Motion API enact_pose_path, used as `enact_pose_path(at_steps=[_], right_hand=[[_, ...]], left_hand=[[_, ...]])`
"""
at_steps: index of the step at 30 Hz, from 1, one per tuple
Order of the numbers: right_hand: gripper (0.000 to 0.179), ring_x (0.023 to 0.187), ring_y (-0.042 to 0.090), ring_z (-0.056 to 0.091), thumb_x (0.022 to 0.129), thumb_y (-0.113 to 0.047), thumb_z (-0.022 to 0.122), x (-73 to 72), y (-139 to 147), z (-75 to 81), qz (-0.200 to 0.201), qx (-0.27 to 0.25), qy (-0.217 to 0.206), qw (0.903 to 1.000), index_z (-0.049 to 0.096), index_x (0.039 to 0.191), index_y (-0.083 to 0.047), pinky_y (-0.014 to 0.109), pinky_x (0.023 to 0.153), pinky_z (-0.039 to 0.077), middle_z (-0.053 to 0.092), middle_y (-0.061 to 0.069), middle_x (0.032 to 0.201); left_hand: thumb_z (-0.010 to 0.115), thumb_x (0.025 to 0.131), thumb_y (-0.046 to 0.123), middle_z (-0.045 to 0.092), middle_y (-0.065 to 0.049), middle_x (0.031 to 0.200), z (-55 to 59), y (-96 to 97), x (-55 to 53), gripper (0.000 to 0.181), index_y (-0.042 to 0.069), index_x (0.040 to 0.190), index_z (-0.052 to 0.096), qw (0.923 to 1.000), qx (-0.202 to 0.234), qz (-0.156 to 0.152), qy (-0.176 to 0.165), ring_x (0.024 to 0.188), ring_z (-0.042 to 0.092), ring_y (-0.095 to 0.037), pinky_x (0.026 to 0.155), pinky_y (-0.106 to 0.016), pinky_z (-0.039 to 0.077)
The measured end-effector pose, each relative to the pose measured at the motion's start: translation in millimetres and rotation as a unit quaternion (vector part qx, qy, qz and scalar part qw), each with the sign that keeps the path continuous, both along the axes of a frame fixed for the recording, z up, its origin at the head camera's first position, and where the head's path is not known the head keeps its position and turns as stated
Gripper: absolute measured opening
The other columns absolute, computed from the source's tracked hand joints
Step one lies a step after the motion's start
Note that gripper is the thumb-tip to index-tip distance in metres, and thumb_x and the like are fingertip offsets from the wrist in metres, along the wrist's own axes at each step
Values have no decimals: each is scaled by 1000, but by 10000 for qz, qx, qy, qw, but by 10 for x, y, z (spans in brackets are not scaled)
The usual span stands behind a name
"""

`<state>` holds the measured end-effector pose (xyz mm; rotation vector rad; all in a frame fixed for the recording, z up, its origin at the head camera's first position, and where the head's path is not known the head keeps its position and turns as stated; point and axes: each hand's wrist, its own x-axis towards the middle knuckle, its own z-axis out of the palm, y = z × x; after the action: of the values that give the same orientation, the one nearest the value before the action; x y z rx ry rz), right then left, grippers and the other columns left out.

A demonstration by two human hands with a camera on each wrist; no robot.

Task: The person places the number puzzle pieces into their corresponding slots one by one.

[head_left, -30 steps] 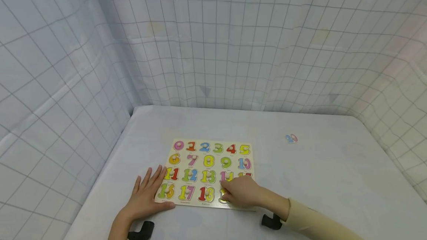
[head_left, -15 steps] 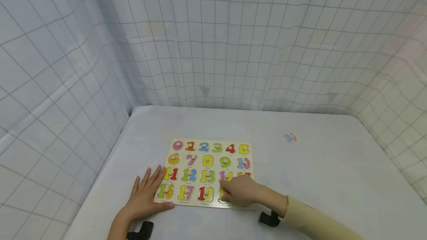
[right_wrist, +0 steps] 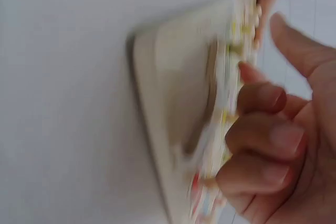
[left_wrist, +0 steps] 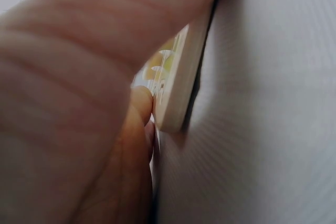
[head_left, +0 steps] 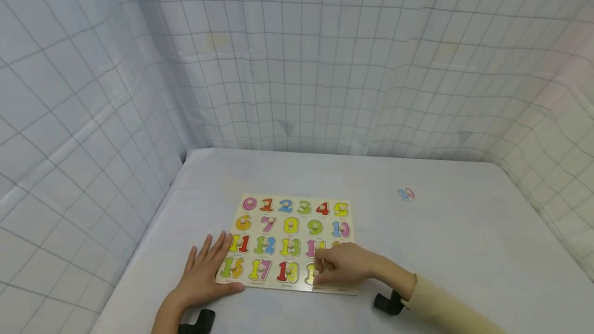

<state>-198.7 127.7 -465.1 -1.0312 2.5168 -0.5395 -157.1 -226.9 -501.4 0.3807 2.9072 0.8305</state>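
A pale wooden number puzzle board (head_left: 303, 237) lies on the white table, with knobbed number pieces in its slots. My left hand (head_left: 204, 272) rests flat at the board's lower left, thumb along the front edge. In the left wrist view that thumb crosses in front of the board's edge (left_wrist: 184, 82). My right hand (head_left: 348, 264) is over the lower right corner, thumb and index finger apart beside the 19 piece (head_left: 311, 273), holding nothing. The right wrist view shows its other fingers (right_wrist: 262, 135) curled and a bare recess (right_wrist: 184, 103) in the board's corner.
A blue and pink number 20 piece (head_left: 406, 194) lies on the table, right of the board and farther back. Black wrist-mounted devices (head_left: 389, 304) sit by both wrists. Gridded white curtains (head_left: 297, 66) stand around the back and sides.
My right hand has let go of the 19 piece's knob; its thumb and index finger have parted and it has shifted slightly right. The left hand stays put.
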Motion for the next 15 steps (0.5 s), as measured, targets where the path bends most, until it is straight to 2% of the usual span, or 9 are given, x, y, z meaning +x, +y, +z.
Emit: enact_pose_path(at_steps=[3,4,7,9,12,15], right_hand=[[21,53,3,41,89,-50,60,-202,239,52,-300,-526,-418,9973,56,86,-30,20,49,31,44,-12,59],[19,54,5,42,90,-48,61,-282,332,67,-503,-676,-392,9957,57,86,-29,21,50,32,45,-10,60],[18,58,9,45,92,-40,61,-531,649,90,-1340,-897,60,9869,57,90,-23,24,51,36,49,-8,65],[21,60,12,47,93,-39,60,-683,883,75,-2001,-909,427,9746,57,94,-18,26,52,39,53,-4,70],[30,64,17,52,95,-40,57,-863,1220,57,-2934,-748,830,9494,56,103,-11,31,54,43,59,3,80],[38,68,22,56,97,-38,53,-975,1506,59,-3519,-516,1025,9290,53,112,-3,35,57,45,62,14,90]], left_hand=[[73,65,65,20,-16,155,19,6,3,113,8,150,26,10000,14,9,-5,141,1,-40,106,-60,-7],[73,66,65,20,-16,155,25,6,2,113,8,150,26,10000,16,11,2,141,1,-40,106,-60,-7],[73,65,65,20,-16,155,35,13,0,113,7,150,27,10000,-7,12,13,141,2,-40,106,-60,-7],[73,65,65,20,-16,155,34,16,2,113,7,150,27,10000,-13,9,3,141,1,-41,106,-60,-7],[73,65,65,20,-17,155,29,14,12,113,7,150,27,10000,-9,15,-4,141,2,-41,106,-60,-8],[73,65,65,19,-16,155,23,16,16,113,7,150,27,10000,-6,26,-21,141,2,-41,106,-60,-8]])
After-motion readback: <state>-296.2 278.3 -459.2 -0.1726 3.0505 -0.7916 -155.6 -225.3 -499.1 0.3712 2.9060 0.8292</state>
